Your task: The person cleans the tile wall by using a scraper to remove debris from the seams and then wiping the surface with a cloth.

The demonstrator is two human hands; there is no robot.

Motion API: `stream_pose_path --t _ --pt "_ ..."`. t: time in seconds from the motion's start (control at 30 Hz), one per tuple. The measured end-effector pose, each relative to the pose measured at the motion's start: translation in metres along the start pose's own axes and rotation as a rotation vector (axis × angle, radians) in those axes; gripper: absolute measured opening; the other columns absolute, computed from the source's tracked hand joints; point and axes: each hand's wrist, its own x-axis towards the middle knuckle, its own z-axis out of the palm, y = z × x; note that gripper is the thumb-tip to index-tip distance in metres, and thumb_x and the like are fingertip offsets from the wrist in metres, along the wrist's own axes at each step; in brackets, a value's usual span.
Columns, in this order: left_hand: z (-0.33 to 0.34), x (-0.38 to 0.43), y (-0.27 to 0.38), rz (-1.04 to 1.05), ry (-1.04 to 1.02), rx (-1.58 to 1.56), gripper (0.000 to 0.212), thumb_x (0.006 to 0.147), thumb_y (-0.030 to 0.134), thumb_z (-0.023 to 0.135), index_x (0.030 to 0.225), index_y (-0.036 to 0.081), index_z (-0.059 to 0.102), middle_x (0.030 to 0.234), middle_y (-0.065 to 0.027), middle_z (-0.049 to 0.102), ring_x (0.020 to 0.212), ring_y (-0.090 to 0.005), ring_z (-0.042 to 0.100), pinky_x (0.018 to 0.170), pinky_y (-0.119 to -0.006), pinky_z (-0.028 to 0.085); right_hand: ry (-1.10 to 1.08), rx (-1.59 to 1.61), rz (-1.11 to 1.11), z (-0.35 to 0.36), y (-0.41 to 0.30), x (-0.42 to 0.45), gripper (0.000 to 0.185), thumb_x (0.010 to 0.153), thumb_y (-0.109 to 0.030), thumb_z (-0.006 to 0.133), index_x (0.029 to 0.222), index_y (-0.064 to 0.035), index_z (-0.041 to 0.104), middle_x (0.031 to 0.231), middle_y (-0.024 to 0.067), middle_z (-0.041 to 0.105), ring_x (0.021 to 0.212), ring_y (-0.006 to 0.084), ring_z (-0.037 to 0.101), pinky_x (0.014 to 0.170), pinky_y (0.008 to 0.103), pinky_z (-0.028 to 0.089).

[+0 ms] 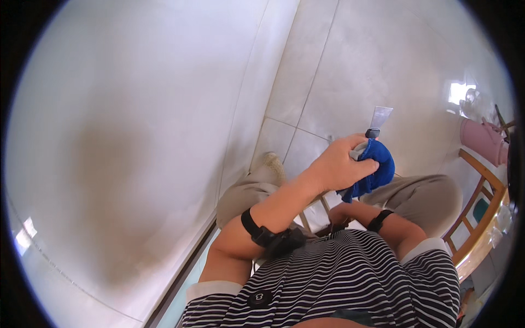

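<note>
My left hand [342, 164] is closed around a bunched blue cloth [382, 164], with the thumb pressed on its near side. A flat metal scraper blade [381, 117] with a black collar [372, 133] sticks out beyond the fingers, pointing away from me; its handle is hidden by the hand and cloth. A pale grey piece of material [358, 151] shows between the fingers and the cloth. Low in front of my torso, between the thighs, is my right hand [339, 215]; its fingers are mostly hidden, and what it holds does not show.
A large glossy pale surface [164, 102] fills the left side, beside pale floor tiles [357, 61]. My shod left foot [274, 166] stands near their junction. At right are a pink jug-like container [482, 139] and wooden furniture with rails [488, 176]. Wooden bars [304, 221] show between my legs.
</note>
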Motion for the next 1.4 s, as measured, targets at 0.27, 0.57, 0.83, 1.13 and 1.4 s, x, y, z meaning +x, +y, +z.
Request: stream_pose_path --t 0.27,0.57,0.83,1.13,1.4 --pt "0.005 -0.01 0.022 0.338 0.154 0.285 0.041 0.079 0.014 0.07 0.117 0.001 0.06 0.12 -0.012 0.062 0.113 -0.0196 0.057 0.099 -0.032 0.042 -0.123 -0.11 0.105 -0.04 0.025 -0.022 0.042 0.074 -0.046 0.073 0.097 -0.0107 0.073 0.081 0.0087 0.07 0.07 0.0226 0.065 0.06 0.0396 0.053" --pt "-0.026 -0.002 0.013 0.543 0.61 0.665 0.049 0.073 0.024 0.07 0.112 -0.003 0.059 0.116 -0.0184 0.058 0.105 -0.0301 0.059 0.09 -0.036 0.047 1.365 0.128 -0.121 -0.089 0.003 -0.185 0.062 0.079 -0.037 0.07 0.128 -0.0022 0.054 0.107 0.0209 0.065 0.098 0.032 0.063 0.085 0.0409 0.05" --pt "0.043 -0.049 0.034 0.6 0.642 0.081 0.059 0.085 0.021 0.068 0.132 -0.003 0.042 0.131 -0.0158 0.043 0.122 -0.0257 0.045 0.101 -0.038 0.04 1.379 0.782 -1.126 -0.016 -0.103 -0.306 0.087 0.082 -0.021 0.07 0.151 -0.0097 0.017 0.133 0.01 0.047 0.117 0.0186 0.048 0.085 0.0322 0.05" --pt "0.045 -0.171 0.059 0.928 0.516 0.153 0.059 0.091 0.015 0.059 0.139 -0.008 0.034 0.145 -0.017 0.028 0.128 -0.0276 0.04 0.101 -0.034 0.037 1.236 0.87 -1.499 -0.018 -0.193 -0.321 0.044 0.083 -0.011 0.065 0.124 -0.0023 0.051 0.11 0.0072 0.061 0.098 0.0161 0.059 0.088 0.0313 0.048" --pt "0.028 -0.32 0.073 1.262 1.233 0.592 0.03 0.082 0.0 0.068 0.112 0.0 0.063 0.122 -0.0145 0.06 0.09 -0.0104 0.056 0.075 -0.023 0.043 1.515 0.497 -1.586 -0.07 -0.282 -0.339 0.043 0.081 -0.011 0.067 0.12 -0.0024 0.054 0.1 0.0046 0.063 0.09 0.0121 0.058 0.082 0.0274 0.048"
